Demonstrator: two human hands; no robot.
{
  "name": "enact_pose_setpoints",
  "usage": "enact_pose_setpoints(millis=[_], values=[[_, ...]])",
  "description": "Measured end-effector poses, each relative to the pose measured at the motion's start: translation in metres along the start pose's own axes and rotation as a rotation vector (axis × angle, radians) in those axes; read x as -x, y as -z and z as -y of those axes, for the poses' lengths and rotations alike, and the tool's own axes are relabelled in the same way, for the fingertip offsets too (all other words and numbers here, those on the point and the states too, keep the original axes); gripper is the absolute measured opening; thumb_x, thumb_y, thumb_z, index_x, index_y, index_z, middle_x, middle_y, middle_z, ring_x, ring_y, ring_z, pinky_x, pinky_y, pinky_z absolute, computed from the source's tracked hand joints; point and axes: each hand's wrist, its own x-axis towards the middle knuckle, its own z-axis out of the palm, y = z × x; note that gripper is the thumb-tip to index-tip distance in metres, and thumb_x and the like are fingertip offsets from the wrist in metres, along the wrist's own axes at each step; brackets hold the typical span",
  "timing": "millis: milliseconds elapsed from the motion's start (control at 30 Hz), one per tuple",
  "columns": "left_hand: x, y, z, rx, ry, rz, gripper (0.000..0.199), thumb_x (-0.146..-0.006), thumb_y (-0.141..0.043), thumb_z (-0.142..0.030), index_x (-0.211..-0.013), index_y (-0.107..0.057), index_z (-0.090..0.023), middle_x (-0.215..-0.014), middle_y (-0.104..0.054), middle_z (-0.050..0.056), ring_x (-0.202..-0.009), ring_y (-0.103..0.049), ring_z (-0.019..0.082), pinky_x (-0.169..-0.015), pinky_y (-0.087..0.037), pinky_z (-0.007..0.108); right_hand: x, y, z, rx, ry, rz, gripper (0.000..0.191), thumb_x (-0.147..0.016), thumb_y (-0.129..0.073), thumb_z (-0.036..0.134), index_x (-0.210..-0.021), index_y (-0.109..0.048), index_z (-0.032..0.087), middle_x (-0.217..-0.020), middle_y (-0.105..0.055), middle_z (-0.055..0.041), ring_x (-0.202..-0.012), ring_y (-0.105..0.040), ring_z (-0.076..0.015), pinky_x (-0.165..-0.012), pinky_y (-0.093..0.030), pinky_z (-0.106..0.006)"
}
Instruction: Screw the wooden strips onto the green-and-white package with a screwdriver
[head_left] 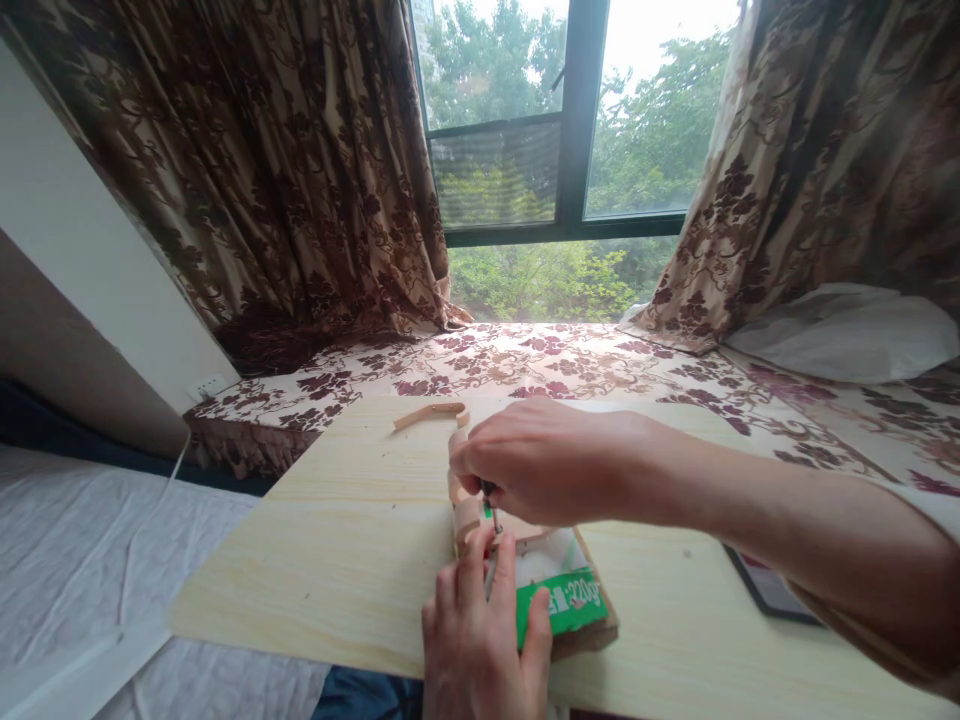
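Note:
My right hand (525, 455) reaches in from the right. Its fingers are wrapped round the dark handle of a tool with a thin metal shaft (496, 520), like a screwdriver or awl. The shaft points down at a tan strip (469, 515), perhaps leather, which curls and runs up the board. My left hand (484, 630) lies below with its fingers stretched out and thumb apart, two fingertips pressing on either side of the tool's tip. Under the strip is a flat green-and-white printed pack (577, 595) with brown edges. The tip itself is partly hidden by my fingers.
The pale wooden board (337, 540) carries all this, with small dark crumbs on it. A dark-edged flat device (772, 590) lies under my right forearm. Behind are a flower-patterned window seat (525, 360), curtains (322, 150) and a white plastic bag (847, 330).

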Motion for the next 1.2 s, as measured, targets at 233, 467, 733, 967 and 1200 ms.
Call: enact_pose_setpoints(millis=[233,467,733,967,1200], values=[[-0.002,0.005,0.003,-0.055,-0.048,0.048,0.044,-0.086,-0.049,-0.033,-0.126,-0.049,-0.017,-0.127,-0.052,0.010,-0.097,-0.053,0.023,-0.070,-0.046,0.033,-0.002,0.003,0.021,0.147,0.003,0.110,0.012,-0.075,-0.055,0.009,-0.068,-0.064,0.014,-0.056,-0.058,-0.0038,-0.049,-0.042,-0.0113,-0.047,-0.026,-0.027],[-0.002,0.006,-0.002,0.028,0.017,0.051,0.034,-0.087,-0.048,-0.029,-0.120,-0.056,-0.027,-0.129,-0.051,0.008,-0.099,-0.055,0.023,-0.072,-0.049,0.036,0.036,-0.025,0.030,0.075,-0.161,0.127,0.024,-0.075,-0.050,0.006,-0.088,-0.067,0.018,-0.062,-0.063,-0.0031,-0.053,-0.051,-0.0122,-0.048,-0.024,-0.026],[0.005,0.005,0.009,0.204,-0.057,-0.038,0.041,-0.086,-0.053,-0.030,-0.126,-0.049,-0.022,-0.136,-0.043,0.012,-0.107,-0.053,0.022,-0.082,-0.050,0.037,0.068,-0.078,0.034,-0.158,-0.349,-0.090,0.034,-0.090,-0.040,0.017,-0.116,-0.059,0.026,-0.086,-0.070,-0.0033,-0.074,-0.063,-0.0145,-0.060,-0.035,-0.023],[-0.001,0.014,0.022,0.440,0.170,-0.167,0.027,-0.083,-0.056,-0.028,-0.109,-0.052,-0.021,-0.109,-0.054,0.007,-0.106,-0.053,0.020,-0.091,-0.046,0.036,0.063,-0.102,0.032,-0.202,-0.481,-0.105,0.034,-0.095,-0.035,0.030,-0.121,-0.054,0.021,-0.092,-0.072,-0.0079,-0.077,-0.066,-0.0198,-0.063,-0.038,-0.027],[-0.020,-0.006,0.023,0.670,0.515,-0.062,0.050,-0.076,-0.061,-0.042,-0.118,-0.048,-0.019,-0.113,-0.058,0.010,-0.104,-0.056,0.023,-0.090,-0.047,0.042,0.053,-0.102,0.032,-0.131,-0.565,-0.059,0.039,-0.096,-0.029,0.039,-0.118,-0.055,0.019,-0.085,-0.072,-0.0085,-0.071,-0.066,-0.0229,-0.056,-0.033,-0.029]])
